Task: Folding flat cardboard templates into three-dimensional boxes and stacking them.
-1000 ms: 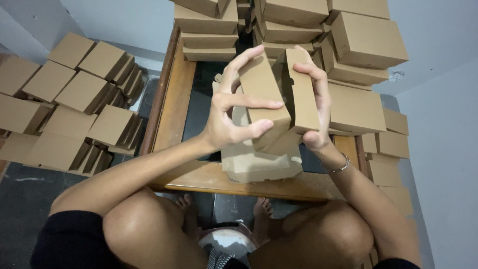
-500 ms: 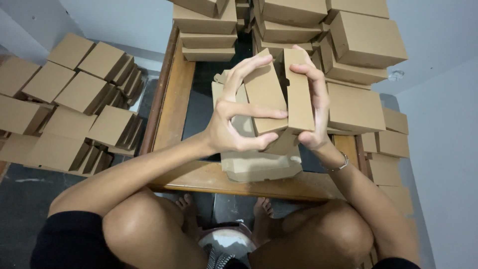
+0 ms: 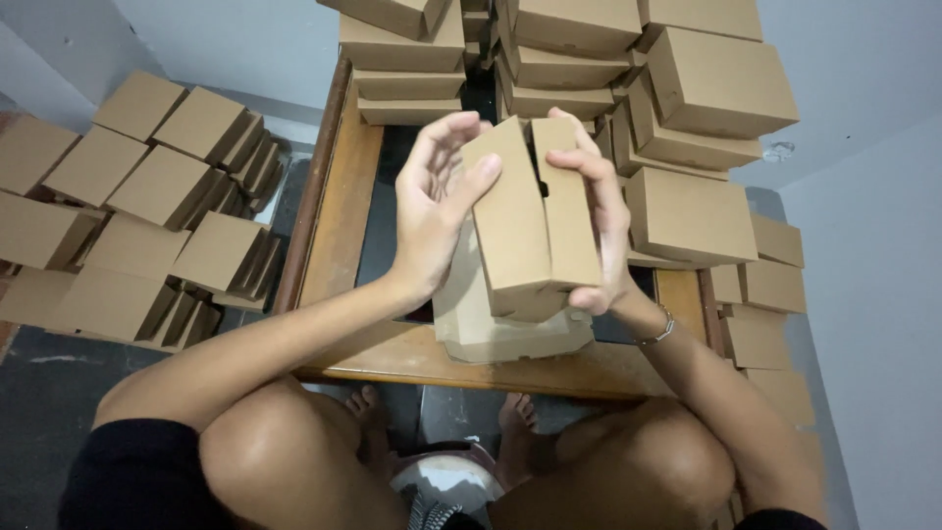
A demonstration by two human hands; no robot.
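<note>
Held up over the wooden table (image 3: pixel 339 221): a brown cardboard box (image 3: pixel 530 221), half folded, two long flaps meeting along a slanted seam. Left hand (image 3: pixel 432 211) spread open, palm and thumb pressed flat against the box's left side, fingers loosely curled, gripping nothing. Right hand (image 3: pixel 599 211) wrapped round the right edge, fingers across the front flap, thumb under the lower corner. Directly beneath, on the table, a stack of flat unfolded blanks (image 3: pixel 510 334). Behind, finished boxes piled high (image 3: pixel 687 108); more spread on the floor at left (image 3: pixel 147 216). Thin bracelet (image 3: pixel 659 334) on the right wrist
</note>
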